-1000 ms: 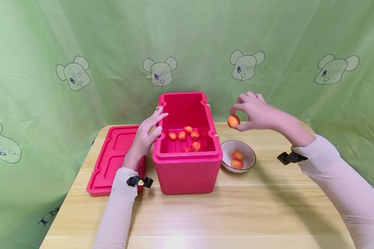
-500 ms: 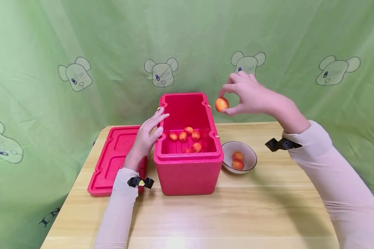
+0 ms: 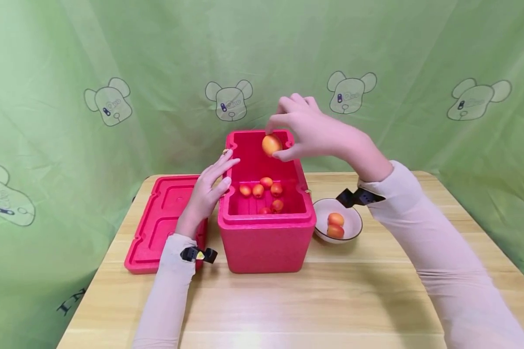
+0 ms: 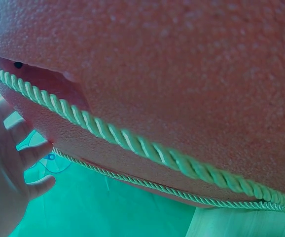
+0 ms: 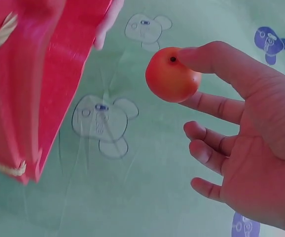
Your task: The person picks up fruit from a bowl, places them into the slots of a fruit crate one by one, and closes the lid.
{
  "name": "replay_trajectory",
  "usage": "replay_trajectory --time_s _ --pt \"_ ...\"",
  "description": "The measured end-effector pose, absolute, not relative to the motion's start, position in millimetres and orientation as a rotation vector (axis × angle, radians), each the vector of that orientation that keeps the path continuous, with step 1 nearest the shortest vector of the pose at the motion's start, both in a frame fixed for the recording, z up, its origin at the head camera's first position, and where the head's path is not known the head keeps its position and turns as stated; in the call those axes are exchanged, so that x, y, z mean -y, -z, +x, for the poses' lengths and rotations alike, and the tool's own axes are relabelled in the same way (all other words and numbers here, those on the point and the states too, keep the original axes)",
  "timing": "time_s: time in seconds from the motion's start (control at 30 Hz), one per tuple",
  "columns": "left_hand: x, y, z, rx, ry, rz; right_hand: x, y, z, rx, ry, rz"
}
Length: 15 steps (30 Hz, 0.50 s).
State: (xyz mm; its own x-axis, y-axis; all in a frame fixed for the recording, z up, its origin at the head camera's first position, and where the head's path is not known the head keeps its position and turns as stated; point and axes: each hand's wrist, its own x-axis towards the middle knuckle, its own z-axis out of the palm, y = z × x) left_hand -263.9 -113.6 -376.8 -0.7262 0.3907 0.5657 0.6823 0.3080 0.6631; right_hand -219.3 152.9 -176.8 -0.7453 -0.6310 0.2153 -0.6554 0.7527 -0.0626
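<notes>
Over the back part of the open red box (image 3: 266,249), my right hand (image 3: 316,131) pinches an orange-red fruit (image 3: 271,145) between thumb and fingers. The right wrist view shows that fruit (image 5: 172,75) at the tips of the thumb and index finger, the other fingers of the hand (image 5: 261,143) loosely bent. Several similar fruits (image 3: 258,190) lie on the box floor. My left hand (image 3: 206,191) rests with extended fingers on the box's left rim. In the left wrist view the hand (image 4: 9,173) is beside the box wall (image 4: 192,89).
A white bowl (image 3: 352,222) holding two fruits stands right of the box, under my right wrist. The red lid (image 3: 150,228) lies left of the box, partly behind my left forearm. Rope runs along the box side (image 4: 152,150). A green curtain (image 3: 166,48) hangs behind the table (image 3: 262,310).
My right hand has carried the pinched fruit up and leftward, from above the bowl's back side to over the box. My left hand has stayed on the rim.
</notes>
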Motion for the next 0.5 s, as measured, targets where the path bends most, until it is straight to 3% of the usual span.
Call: replay_trajectory --time_s 0.5 --pt "108 377 -266 2.286 1.371 -0.984 -120 203 -228 2.768 -0.075 1.092"
